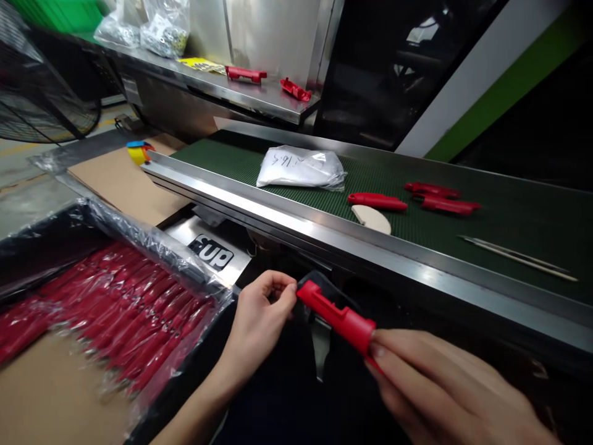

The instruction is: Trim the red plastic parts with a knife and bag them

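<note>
A long red plastic housing (336, 316), with cut-outs along its upper side, is held over the dark gap in front of the conveyor. My right hand (430, 377) grips its near end between thumb and fingers. At the far, narrow end, my left hand (264, 309) is closed in a pinch right beside the tip. What sits between those fingertips is too small to make out. A dark, thin, see-through piece (331, 287) shows just behind the housing; I cannot tell whether it is attached.
The green conveyor belt (509, 228) carries a white bag (301, 168), several red parts (377, 201), a cream disc piece (372, 219) and tweezers (519, 256). A plastic-lined box (185, 346) of bagged red parts stands left. Two red parts (245, 75) lie on the metal shelf (278, 106).
</note>
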`<state>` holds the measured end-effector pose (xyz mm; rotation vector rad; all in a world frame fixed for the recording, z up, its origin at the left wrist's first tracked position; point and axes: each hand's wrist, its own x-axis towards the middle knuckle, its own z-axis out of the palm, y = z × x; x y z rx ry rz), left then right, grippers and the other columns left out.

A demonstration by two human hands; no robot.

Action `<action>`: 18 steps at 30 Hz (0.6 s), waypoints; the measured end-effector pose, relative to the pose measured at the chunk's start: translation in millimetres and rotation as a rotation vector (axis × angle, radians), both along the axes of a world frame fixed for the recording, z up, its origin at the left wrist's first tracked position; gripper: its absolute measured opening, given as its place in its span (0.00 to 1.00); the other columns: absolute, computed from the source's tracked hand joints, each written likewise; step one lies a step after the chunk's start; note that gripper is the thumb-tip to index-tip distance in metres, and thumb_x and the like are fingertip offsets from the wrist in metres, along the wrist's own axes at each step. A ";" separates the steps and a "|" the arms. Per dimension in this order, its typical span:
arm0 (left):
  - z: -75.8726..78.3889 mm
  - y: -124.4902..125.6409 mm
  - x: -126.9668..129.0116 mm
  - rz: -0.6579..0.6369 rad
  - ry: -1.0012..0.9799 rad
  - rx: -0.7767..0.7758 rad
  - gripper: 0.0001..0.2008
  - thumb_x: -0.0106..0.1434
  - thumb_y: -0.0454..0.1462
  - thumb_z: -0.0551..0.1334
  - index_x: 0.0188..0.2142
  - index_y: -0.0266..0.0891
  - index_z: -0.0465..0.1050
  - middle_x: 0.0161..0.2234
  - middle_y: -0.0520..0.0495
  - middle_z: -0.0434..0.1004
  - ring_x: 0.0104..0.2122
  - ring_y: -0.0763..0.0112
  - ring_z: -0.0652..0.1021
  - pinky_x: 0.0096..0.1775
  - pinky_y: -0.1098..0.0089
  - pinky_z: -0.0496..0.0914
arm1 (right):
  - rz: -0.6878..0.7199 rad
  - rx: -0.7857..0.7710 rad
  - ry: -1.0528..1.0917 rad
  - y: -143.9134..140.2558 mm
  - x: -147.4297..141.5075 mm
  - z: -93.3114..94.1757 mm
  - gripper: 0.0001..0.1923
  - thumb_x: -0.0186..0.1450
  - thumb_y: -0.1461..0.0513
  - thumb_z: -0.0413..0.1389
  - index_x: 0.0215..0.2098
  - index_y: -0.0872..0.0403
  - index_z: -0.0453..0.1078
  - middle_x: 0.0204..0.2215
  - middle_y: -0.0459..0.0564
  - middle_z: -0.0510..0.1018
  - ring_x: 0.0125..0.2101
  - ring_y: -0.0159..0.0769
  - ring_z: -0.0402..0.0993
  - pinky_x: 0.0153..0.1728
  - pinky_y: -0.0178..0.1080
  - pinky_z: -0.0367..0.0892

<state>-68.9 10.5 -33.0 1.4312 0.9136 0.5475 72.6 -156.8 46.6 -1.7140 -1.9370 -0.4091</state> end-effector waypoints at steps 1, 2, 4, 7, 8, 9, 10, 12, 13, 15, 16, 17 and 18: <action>-0.3 -1.1 1.3 0.001 -0.019 -0.040 0.09 0.62 0.42 0.61 0.34 0.38 0.73 0.30 0.50 0.75 0.26 0.71 0.74 0.26 0.74 0.69 | 0.011 -0.001 -0.038 1.2 -2.4 -2.3 0.09 0.66 0.69 0.52 0.40 0.54 0.72 0.33 0.47 0.81 0.34 0.30 0.79 0.37 0.29 0.75; -0.8 -1.9 2.4 0.007 -0.036 -0.074 0.10 0.62 0.43 0.61 0.34 0.37 0.73 0.29 0.50 0.75 0.25 0.72 0.73 0.26 0.74 0.69 | 0.026 -0.009 -0.064 1.9 -4.3 -4.6 0.10 0.67 0.70 0.51 0.40 0.55 0.72 0.34 0.49 0.81 0.34 0.32 0.79 0.36 0.30 0.75; -1.6 -2.6 3.6 0.030 -0.063 -0.122 0.11 0.62 0.43 0.62 0.35 0.36 0.72 0.29 0.50 0.74 0.23 0.75 0.72 0.25 0.75 0.68 | 0.042 -0.022 -0.080 1.8 -7.7 -10.0 0.10 0.67 0.71 0.50 0.40 0.57 0.72 0.35 0.53 0.81 0.36 0.34 0.79 0.35 0.32 0.75; -1.1 -2.6 2.9 0.074 -0.097 -0.157 0.12 0.62 0.44 0.62 0.35 0.36 0.72 0.29 0.51 0.73 0.24 0.77 0.71 0.27 0.76 0.67 | 0.042 -0.020 -0.071 -0.2 -13.0 -19.9 0.09 0.67 0.72 0.51 0.41 0.60 0.72 0.37 0.57 0.81 0.39 0.38 0.79 0.36 0.36 0.75; -0.3 -2.9 2.4 0.084 -0.106 -0.163 0.12 0.62 0.43 0.62 0.35 0.35 0.72 0.28 0.51 0.72 0.24 0.77 0.71 0.27 0.76 0.66 | 0.032 -0.008 -0.063 -0.5 -14.7 -23.4 0.09 0.66 0.73 0.52 0.41 0.60 0.72 0.37 0.58 0.81 0.39 0.39 0.78 0.36 0.37 0.75; 1.0 -3.3 2.0 0.092 -0.115 -0.169 0.12 0.62 0.43 0.63 0.35 0.35 0.72 0.27 0.52 0.72 0.24 0.77 0.71 0.27 0.76 0.66 | 0.019 0.009 -0.053 -0.4 -16.1 -26.6 0.09 0.66 0.73 0.52 0.40 0.61 0.72 0.37 0.58 0.81 0.39 0.39 0.78 0.36 0.38 0.75; 2.5 -3.9 1.7 0.096 -0.123 -0.173 0.11 0.62 0.43 0.63 0.35 0.35 0.72 0.27 0.52 0.72 0.23 0.77 0.71 0.27 0.77 0.66 | 0.012 0.027 -0.044 0.2 -17.1 -29.6 0.08 0.65 0.74 0.53 0.40 0.61 0.72 0.36 0.58 0.80 0.38 0.39 0.78 0.36 0.38 0.75; 6.4 -5.6 1.5 0.094 -0.132 -0.173 0.11 0.62 0.42 0.63 0.35 0.35 0.72 0.27 0.52 0.72 0.23 0.78 0.71 0.28 0.77 0.66 | 0.029 0.046 -0.051 2.2 -17.1 -34.8 0.08 0.65 0.73 0.53 0.39 0.62 0.73 0.35 0.58 0.80 0.37 0.40 0.78 0.34 0.38 0.75; 8.5 -6.5 1.6 0.090 -0.133 -0.169 0.10 0.62 0.42 0.63 0.35 0.35 0.72 0.27 0.52 0.72 0.23 0.78 0.71 0.28 0.77 0.66 | 0.040 0.046 -0.072 3.5 -16.1 -37.1 0.08 0.65 0.73 0.53 0.39 0.62 0.73 0.35 0.59 0.80 0.37 0.41 0.78 0.33 0.38 0.75; 12.2 -7.7 1.8 0.078 -0.130 -0.153 0.10 0.62 0.41 0.63 0.34 0.34 0.72 0.27 0.51 0.73 0.24 0.78 0.71 0.28 0.78 0.66 | 0.052 0.040 -0.136 5.7 -12.7 -41.8 0.09 0.65 0.74 0.52 0.40 0.63 0.73 0.37 0.62 0.80 0.38 0.42 0.78 0.33 0.40 0.75; 13.4 -7.9 1.8 0.072 -0.129 -0.142 0.10 0.62 0.41 0.63 0.35 0.34 0.73 0.27 0.51 0.73 0.23 0.78 0.71 0.28 0.78 0.66 | 0.058 0.041 -0.165 6.4 -10.6 -44.3 0.11 0.65 0.74 0.51 0.41 0.63 0.73 0.38 0.63 0.80 0.39 0.44 0.78 0.34 0.40 0.75; 14.1 -7.6 1.7 0.066 -0.127 -0.131 0.10 0.63 0.41 0.63 0.35 0.34 0.73 0.27 0.51 0.72 0.24 0.78 0.71 0.28 0.77 0.66 | 0.070 0.046 -0.182 6.9 -8.5 -47.0 0.12 0.65 0.74 0.50 0.42 0.63 0.73 0.40 0.64 0.80 0.40 0.45 0.78 0.35 0.42 0.75; 14.0 -7.0 1.4 0.064 -0.126 -0.117 0.10 0.63 0.41 0.62 0.35 0.35 0.72 0.27 0.52 0.72 0.24 0.78 0.71 0.28 0.77 0.66 | 0.097 0.047 -0.185 7.1 -6.5 -49.6 0.13 0.65 0.74 0.48 0.43 0.64 0.73 0.41 0.65 0.79 0.42 0.46 0.77 0.36 0.43 0.76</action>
